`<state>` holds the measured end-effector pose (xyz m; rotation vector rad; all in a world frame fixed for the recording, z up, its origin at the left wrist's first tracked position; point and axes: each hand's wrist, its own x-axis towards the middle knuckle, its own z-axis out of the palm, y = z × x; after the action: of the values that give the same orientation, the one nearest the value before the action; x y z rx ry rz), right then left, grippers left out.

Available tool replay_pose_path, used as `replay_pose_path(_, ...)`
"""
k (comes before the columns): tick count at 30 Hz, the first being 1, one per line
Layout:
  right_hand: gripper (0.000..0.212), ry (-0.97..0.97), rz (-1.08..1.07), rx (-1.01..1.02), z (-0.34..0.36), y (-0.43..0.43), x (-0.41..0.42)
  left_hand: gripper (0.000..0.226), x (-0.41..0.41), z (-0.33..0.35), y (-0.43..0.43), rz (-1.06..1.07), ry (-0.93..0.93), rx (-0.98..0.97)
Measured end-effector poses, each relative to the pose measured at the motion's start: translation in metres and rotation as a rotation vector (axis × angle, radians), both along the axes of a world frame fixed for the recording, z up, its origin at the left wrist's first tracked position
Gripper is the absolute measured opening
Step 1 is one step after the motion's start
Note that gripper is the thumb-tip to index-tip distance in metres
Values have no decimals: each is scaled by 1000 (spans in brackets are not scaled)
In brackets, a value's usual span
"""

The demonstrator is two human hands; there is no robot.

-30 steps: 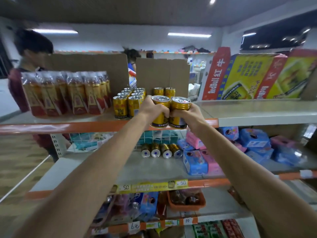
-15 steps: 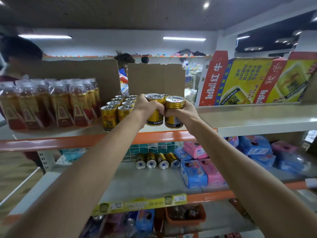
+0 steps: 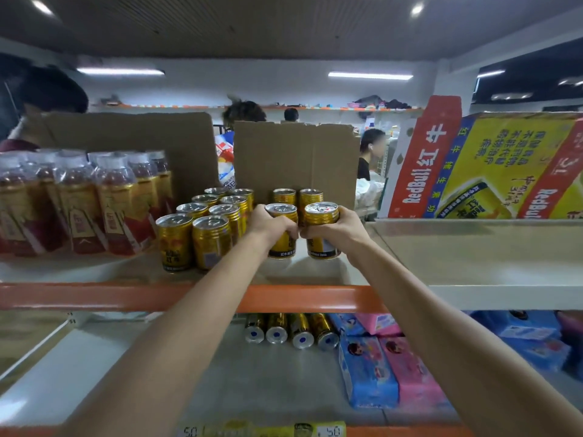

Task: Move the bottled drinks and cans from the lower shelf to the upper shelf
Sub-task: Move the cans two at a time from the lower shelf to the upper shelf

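Note:
My left hand (image 3: pixel 268 227) grips a gold can (image 3: pixel 282 244) and my right hand (image 3: pixel 340 227) grips a second gold can (image 3: pixel 321 231). Both cans stand side by side on the upper shelf (image 3: pixel 94 296), in front of two more gold cans (image 3: pixel 298 197). To their left is a block of several gold cans (image 3: pixel 205 228), then a row of red-labelled bottled drinks (image 3: pixel 82 203). On the lower shelf (image 3: pixel 271 380) several gold cans (image 3: pixel 288 331) lie on their sides, bottoms towards me.
Cardboard sheets (image 3: pixel 293 162) back the upper shelf. Red Bull cartons (image 3: pixel 492 165) stand at the upper right. Blue and pink packs (image 3: pixel 391 370) fill the lower shelf's right side. People stand behind the shelf, one (image 3: pixel 34 102) at far left.
Both hands have carried their cans forward over the orange edge and down onto the upper shelf, just behind its front. My view has moved closer to the shelf.

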<state>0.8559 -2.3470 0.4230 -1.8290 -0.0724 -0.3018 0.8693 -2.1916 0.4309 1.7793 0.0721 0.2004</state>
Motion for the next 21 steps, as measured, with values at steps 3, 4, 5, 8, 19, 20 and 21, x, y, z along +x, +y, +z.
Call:
replay_pose_path(3,41,18,-19,5,-6,-1,16,69,18,-10,-3,15,-10,-31)
replay_pose_path(4,41,26,-20,14,-7,-1,21,68,24,-12,-3,10,-14,-43)
replay_pose_path(5,39,32,-17,25,-8,0,26,67,29,-13,-3,5,-16,-56)
replay_pose_path(8,37,54,-18,19,-10,2,39,62,44,-14,-3,-13,-25,-95)
replay_pose_path(19,52,35,-59,26,-14,8,84,73,86,-27,-8,-1,-107,-42)
replay_pose_path(20,65,35,-43,15,-16,8,87,75,87,-30,-9,2,-134,-28)
replay_pose_path(21,80,36,-22,12,-20,6,92,76,88,-31,-9,3,-157,-16)
